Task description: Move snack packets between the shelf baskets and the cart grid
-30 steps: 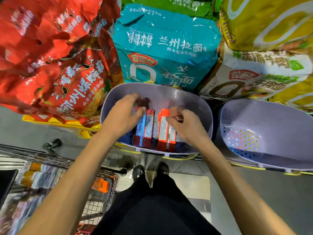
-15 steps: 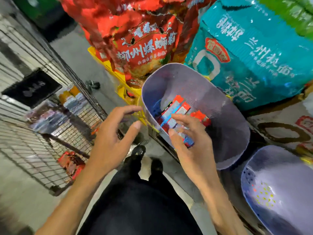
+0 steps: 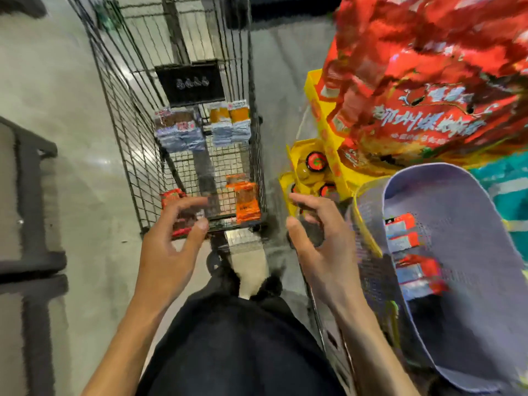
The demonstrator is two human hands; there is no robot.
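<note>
looking down in the head view, a person in black trousers (image 3: pixel 243 352) stands between a wire cart (image 3: pixel 125 155) on the left and a shelf on the right. the frame is smeared by motion, so fine print is unreadable.

the left hand (image 3: pixel 171 247) hangs over the near end of the cart, with its fingers loosely curved and spread and the thumb apart from them. it grasps nothing. a red packet (image 3: pixel 171 195) lies on the cart grid just behind its fingertips, and whether they touch it cannot be told. an orange packet (image 3: pixel 246 202) lies in the near right corner of the grid. further along, a brown and pale blue pair of packets (image 3: pixel 178 130) sits beside two orange-topped packets (image 3: pixel 230 124), under a black sign (image 3: pixel 190 85).

the right hand (image 3: pixel 323 247) floats between the cart and the shelf, palm turned inward and fingers relaxed in a loose curl. it is empty too.

on the shelf a lilac basket (image 3: pixel 471 324) tilts toward the person. several red and blue snack packets (image 3: pixel 400 231) lie inside it against its left wall. above it a big red bag (image 3: pixel 428 81) bulges outward, next to a yellow tray (image 3: pixel 314 90) holding jars with red lids (image 3: pixel 315 161). a teal bag (image 3: pixel 511 181) shows at the right edge.
</note>
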